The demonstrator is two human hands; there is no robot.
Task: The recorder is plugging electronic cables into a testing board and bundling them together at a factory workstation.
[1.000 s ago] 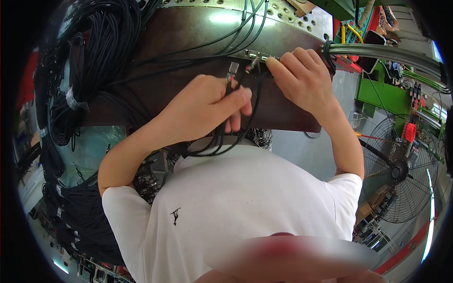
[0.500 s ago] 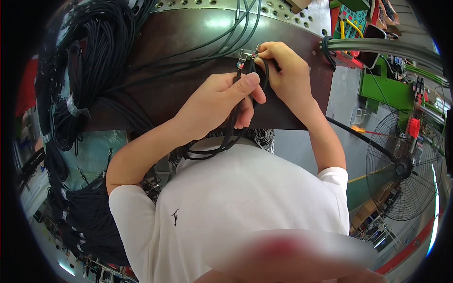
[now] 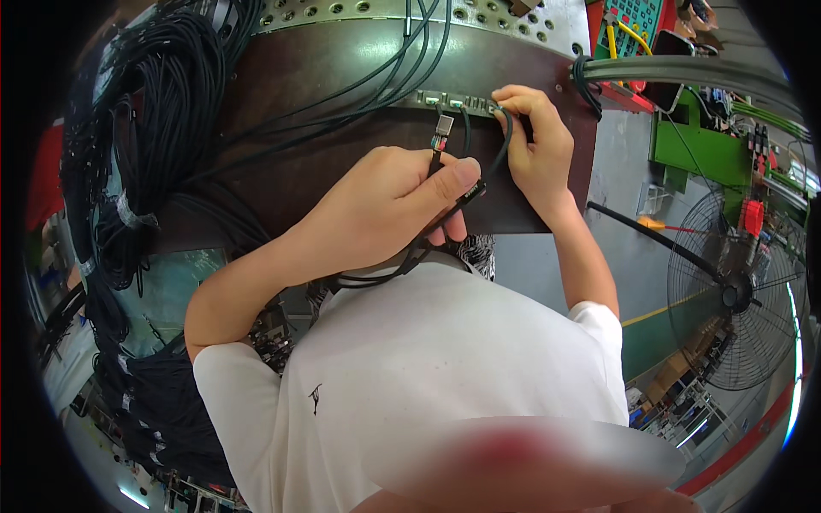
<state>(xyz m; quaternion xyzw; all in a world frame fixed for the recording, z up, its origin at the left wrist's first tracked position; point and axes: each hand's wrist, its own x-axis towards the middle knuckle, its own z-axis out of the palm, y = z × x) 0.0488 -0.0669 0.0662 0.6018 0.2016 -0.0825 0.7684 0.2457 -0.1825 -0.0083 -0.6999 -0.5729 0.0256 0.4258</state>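
A narrow metal strip point(image 3: 475, 104) with slots lies across the dark tabletop, and connector ends sit in it with black cables leading off. At its right end, my right hand point(image 3: 540, 141) pinches the end of a thin black cable point(image 3: 508, 141) between thumb and fingers; the tip is mostly hidden. My left hand point(image 3: 402, 201) is closed round several black cables just in front of the strip. Above its thumb stands a cable end with a metal connector point(image 3: 445, 125) and short coloured wires bared below it. The cables loop down below the left hand toward my shirt.
A large bundle of black cables point(image 3: 175, 94) hangs over the table's left side. Loose cables cross the brown tabletop point(image 3: 325, 64) toward a perforated metal plate point(image 3: 359, 10) at the back. A metal bar point(image 3: 684, 70) and a caged fan point(image 3: 735, 295) are at the right.
My right hand has moved right along the strip, uncovering connectors in it. My left hand has drawn slightly down, and its metal connector now stands apart from the strip.
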